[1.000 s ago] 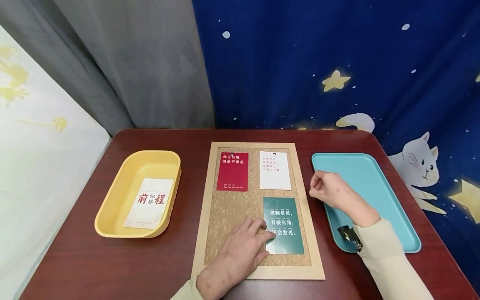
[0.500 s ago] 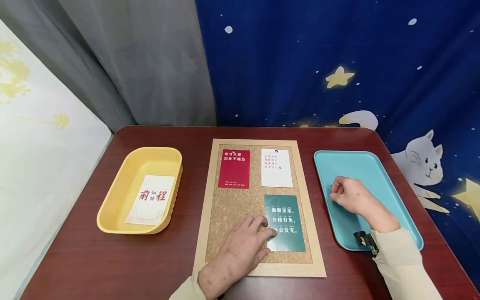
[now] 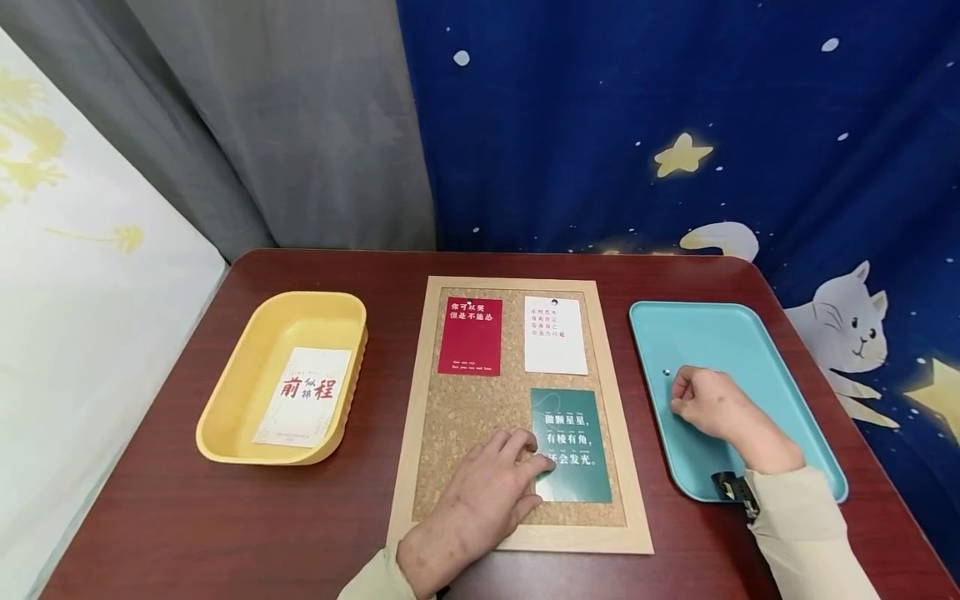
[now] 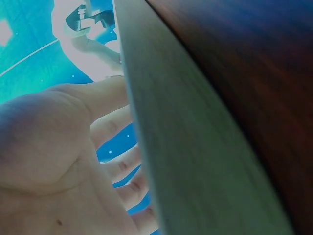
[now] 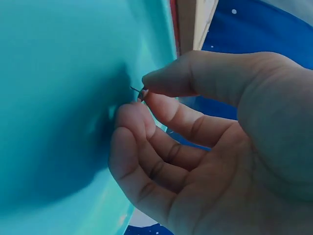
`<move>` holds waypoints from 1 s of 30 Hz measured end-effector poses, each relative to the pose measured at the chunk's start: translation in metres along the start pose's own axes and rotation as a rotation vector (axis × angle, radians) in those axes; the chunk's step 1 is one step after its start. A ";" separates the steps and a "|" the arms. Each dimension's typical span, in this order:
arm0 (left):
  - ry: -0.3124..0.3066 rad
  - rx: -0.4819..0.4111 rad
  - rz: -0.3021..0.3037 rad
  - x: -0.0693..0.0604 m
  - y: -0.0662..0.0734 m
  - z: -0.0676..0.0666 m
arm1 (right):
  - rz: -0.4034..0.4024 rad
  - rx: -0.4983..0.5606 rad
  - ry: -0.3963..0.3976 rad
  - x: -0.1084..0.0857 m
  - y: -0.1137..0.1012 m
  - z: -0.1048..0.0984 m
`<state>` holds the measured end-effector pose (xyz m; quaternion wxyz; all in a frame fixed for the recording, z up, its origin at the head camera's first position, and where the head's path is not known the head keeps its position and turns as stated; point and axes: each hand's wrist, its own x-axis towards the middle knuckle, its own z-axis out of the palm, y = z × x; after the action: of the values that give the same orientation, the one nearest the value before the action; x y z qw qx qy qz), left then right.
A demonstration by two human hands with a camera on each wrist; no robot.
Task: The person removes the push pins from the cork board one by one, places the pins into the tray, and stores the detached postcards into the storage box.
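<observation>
My left hand rests on the lower part of the corkboard, its fingertips touching the left edge of a green card. In the left wrist view the fingers are spread against the board's pale wooden frame. Over the blue tray, my right hand pinches a thumbtack between thumb and index finger, its point sticking out in the right wrist view. Another small tack lies on the tray just left of that hand. A red card and a white card are tacked at the board's top.
To the left stands a yellow basket holding a white card with red and black characters. Everything sits on a dark red table. Grey and blue curtains hang behind it.
My right hand has moved from the tray's left edge to the right and down over the tray. The small tack there has come into view. My left hand stays on the green card.
</observation>
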<state>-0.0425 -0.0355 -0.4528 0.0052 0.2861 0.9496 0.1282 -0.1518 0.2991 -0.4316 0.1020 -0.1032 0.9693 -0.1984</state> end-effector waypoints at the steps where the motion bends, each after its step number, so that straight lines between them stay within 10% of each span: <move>1: -0.001 -0.002 -0.001 0.000 0.000 0.000 | 0.005 0.003 0.000 0.000 0.000 0.001; 15: -0.019 -0.015 -0.003 0.000 0.000 -0.001 | 0.039 -0.005 0.043 0.003 -0.014 -0.006; 30: -0.006 -0.010 0.000 0.000 0.000 -0.001 | -0.161 0.051 0.136 0.020 -0.058 0.018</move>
<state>-0.0421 -0.0357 -0.4523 0.0095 0.2863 0.9490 0.1320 -0.1573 0.2360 -0.4274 0.0225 -0.1646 0.9571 -0.2373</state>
